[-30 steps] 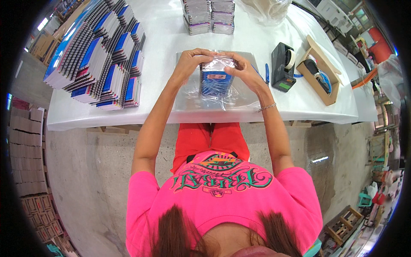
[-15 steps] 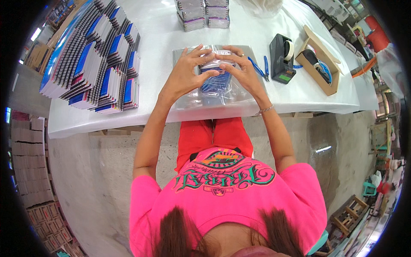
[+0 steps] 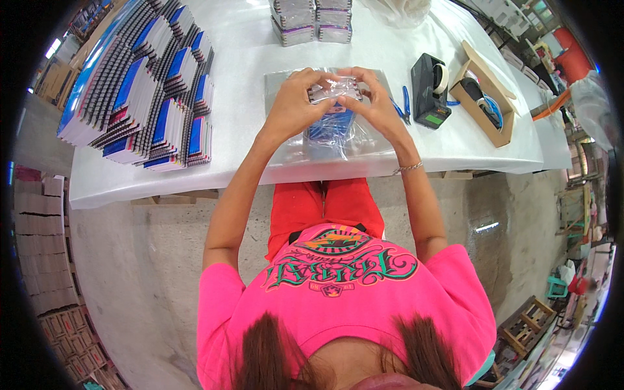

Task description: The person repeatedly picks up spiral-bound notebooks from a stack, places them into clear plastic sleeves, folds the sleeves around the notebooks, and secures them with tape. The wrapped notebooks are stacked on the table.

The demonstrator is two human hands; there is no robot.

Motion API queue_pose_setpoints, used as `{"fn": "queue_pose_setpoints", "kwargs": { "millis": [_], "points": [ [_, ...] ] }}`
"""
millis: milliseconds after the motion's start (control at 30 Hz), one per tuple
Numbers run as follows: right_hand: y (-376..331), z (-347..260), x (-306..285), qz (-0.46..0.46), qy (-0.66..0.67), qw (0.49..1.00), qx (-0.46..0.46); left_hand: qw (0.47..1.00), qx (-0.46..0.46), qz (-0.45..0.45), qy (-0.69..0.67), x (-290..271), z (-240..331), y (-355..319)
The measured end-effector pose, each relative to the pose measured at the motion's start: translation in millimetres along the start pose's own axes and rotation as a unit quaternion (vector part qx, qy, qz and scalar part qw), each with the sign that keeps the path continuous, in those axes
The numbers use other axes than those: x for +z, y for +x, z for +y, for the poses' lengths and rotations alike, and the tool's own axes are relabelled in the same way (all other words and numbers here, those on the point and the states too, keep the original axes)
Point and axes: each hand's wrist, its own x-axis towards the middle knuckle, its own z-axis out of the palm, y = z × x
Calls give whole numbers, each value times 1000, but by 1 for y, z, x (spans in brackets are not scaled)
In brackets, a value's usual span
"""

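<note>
White table (image 3: 247, 58), blue notebook stack (image 3: 330, 123) sheathed in crinkled clear plastic near its front edge, bag's top pinched shut by left hand (image 3: 292, 107) and right hand (image 3: 376, 104).

Hands: our left hand (image 3: 294, 107) and right hand (image 3: 376, 104) pinch the clear-wrapped blue pack (image 3: 333, 120) at its top.
Place: near the white table's (image 3: 247, 78) front edge.

Clear plastic-wrapped blue pack (image 3: 333, 123) at table centre; wrapped grey packs (image 3: 312, 19) at far edge
</note>
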Motion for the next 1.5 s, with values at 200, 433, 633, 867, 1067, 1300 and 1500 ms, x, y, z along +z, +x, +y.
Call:
{"fn": "queue_pose_setpoints", "kwargs": {
  "millis": [200, 433, 633, 867, 1067, 1300, 1500],
  "points": [
    [17, 13, -12, -124, 194, 967, 113, 1000, -6, -22, 19, 5, -12, 7],
    [15, 27, -9, -78, 181, 974, 112, 999, 18, 30, -35, 19, -21, 10],
    [7, 22, -4, -29, 77, 996, 32, 999, 5, 40, -34, 14, -14, 11],
    [-4, 2, -5, -25, -98, 992, -77, 994, 75, 36, 72, 10, -3, 7],
    [-15, 5, 5, 37, -184, 976, -108, 993, 87, 2, 76, 3, 9, -6],
    [-24, 3, 11, 64, -266, 955, -116, 983, 144, 65, 92, 15, -11, -22],
    [-28, 56, -84, 355, -347, 867, 48, 959, 211, 128, 141, 23, -16, -28]
  ]
}}
